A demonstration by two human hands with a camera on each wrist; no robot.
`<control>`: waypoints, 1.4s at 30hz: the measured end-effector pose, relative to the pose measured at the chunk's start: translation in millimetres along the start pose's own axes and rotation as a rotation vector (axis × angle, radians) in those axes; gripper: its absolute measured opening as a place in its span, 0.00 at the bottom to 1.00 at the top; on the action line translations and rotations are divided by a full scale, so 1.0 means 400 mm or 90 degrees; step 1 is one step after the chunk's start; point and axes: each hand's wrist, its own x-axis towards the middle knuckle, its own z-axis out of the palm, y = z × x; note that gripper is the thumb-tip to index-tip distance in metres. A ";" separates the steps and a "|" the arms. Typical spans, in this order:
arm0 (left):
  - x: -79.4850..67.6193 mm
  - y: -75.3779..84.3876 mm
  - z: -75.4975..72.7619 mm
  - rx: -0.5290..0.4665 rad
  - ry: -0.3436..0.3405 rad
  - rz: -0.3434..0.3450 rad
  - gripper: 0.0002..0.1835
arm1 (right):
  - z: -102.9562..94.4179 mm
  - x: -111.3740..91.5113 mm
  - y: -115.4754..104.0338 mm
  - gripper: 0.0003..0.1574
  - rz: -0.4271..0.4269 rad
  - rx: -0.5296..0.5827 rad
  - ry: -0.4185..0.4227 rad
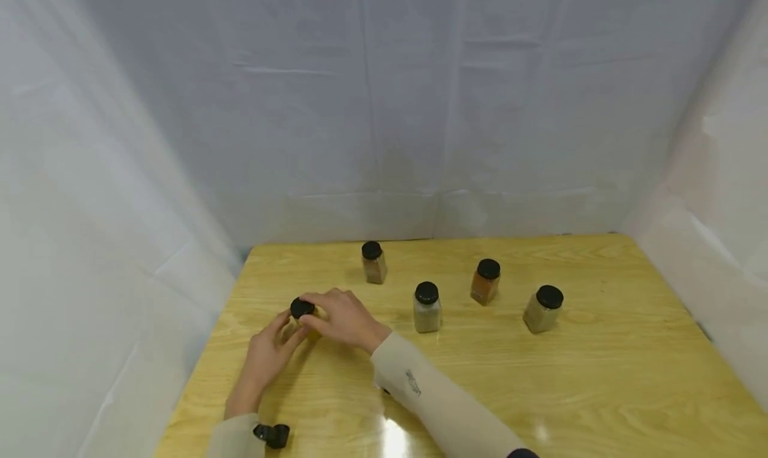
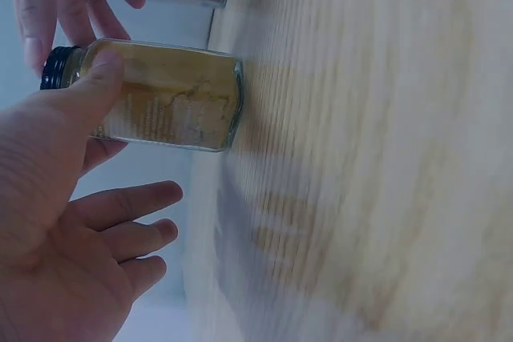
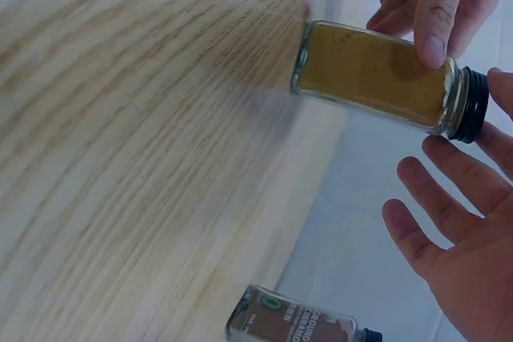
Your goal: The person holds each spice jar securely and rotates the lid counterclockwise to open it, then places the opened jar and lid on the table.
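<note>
A glass spice jar [image 2: 180,98] of yellow-brown powder stands on the left part of the table, mostly hidden by the hands in the head view. My left hand [image 1: 264,357] pinches its upper body between thumb and index finger, the other fingers held off the glass. From the far side, my right hand [image 1: 349,317] has thumb and fingertips on either side of the jar's black lid [image 3: 471,106]. Its remaining fingers spread below the lid in the right wrist view. A jar labelled ground cinnamon [image 3: 288,318] stands behind the hands.
On the wooden table [image 1: 606,378], a pale-powder jar [image 1: 427,315], an orange-brown jar [image 1: 483,289] and a greenish-beige jar [image 1: 541,315] stand to the right. All have black lids. White sheeting [image 1: 384,111] hangs behind the table and at both sides.
</note>
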 end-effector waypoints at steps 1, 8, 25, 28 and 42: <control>-0.002 0.001 0.004 0.006 0.000 0.005 0.42 | -0.002 -0.006 0.001 0.33 -0.002 -0.003 0.002; -0.015 0.006 0.029 0.015 0.012 0.047 0.40 | -0.014 -0.048 0.006 0.32 -0.010 -0.015 0.023; -0.079 0.045 0.090 0.015 0.030 0.120 0.35 | -0.037 -0.139 0.003 0.25 -0.041 -0.018 0.102; -0.087 0.044 0.098 0.025 0.053 0.154 0.33 | -0.034 -0.148 0.002 0.28 -0.041 -0.009 0.105; -0.091 0.050 0.118 0.040 0.119 0.204 0.35 | -0.022 -0.148 0.006 0.33 -0.022 -0.032 0.105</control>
